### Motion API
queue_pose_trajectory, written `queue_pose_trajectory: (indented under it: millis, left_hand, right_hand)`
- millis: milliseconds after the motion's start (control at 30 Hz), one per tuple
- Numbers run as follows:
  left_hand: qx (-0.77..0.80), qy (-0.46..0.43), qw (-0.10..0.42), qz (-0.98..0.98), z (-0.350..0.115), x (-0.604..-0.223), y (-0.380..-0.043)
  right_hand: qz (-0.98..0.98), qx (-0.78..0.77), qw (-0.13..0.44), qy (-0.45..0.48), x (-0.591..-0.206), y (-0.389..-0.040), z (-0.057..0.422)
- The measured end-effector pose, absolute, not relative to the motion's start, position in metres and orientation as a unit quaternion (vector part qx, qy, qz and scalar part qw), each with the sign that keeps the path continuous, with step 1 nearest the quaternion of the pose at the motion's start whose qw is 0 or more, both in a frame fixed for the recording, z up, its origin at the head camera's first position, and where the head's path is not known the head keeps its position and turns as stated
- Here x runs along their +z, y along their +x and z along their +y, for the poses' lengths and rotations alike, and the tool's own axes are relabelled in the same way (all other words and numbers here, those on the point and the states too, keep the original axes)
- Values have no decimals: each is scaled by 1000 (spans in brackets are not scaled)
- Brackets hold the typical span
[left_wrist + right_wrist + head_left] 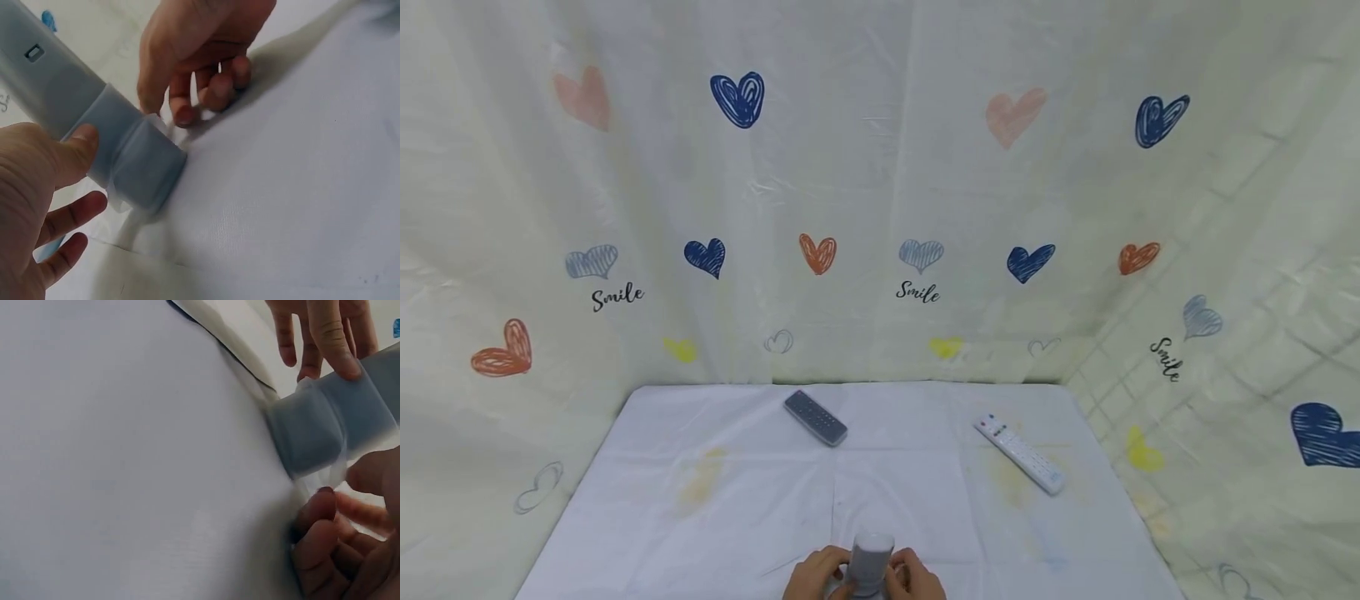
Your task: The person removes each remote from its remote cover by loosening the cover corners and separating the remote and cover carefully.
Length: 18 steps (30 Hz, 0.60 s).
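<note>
Between both hands a long grey-blue plastic device (870, 562) stands tilted, low in the head view at the near side of the table. Its body carries a small slot (34, 53); its lower part sits in a bluish sleeve (134, 150) with translucent flaps sticking out at the sides. My left hand (812, 573) holds the device, thumb (81, 144) flat on the sleeve and the other fingers apart beside it. On the opposite side, my right hand (916, 575) pinches the translucent flap (337, 467) between thumb and forefinger, the remaining fingers curled. What the device is, I cannot tell.
A dark grey remote control (816, 417) lies at the back middle of the white-covered table (737, 492). Towards the right lies a white remote control (1019, 453). A pale curtain (850, 183) with printed hearts hangs behind and along the sides.
</note>
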<state>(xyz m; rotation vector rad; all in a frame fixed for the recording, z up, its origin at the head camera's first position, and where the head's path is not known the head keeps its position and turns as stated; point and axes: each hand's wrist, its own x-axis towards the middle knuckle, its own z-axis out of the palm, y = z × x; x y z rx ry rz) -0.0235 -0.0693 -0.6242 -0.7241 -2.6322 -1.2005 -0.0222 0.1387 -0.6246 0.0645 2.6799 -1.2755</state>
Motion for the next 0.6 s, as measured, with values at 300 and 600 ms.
queue_pose_trajectory:
  millis: [300,600]
  left_hand:
    - [-363,-249,175,-881,-72,-629,-24]
    - [-340,-172,152,-912,-74,-625,-23]
  right_hand:
    - [864,-494,37,-91,-622,-5,146]
    - [868,-476,54,-128,-619,-9,151]
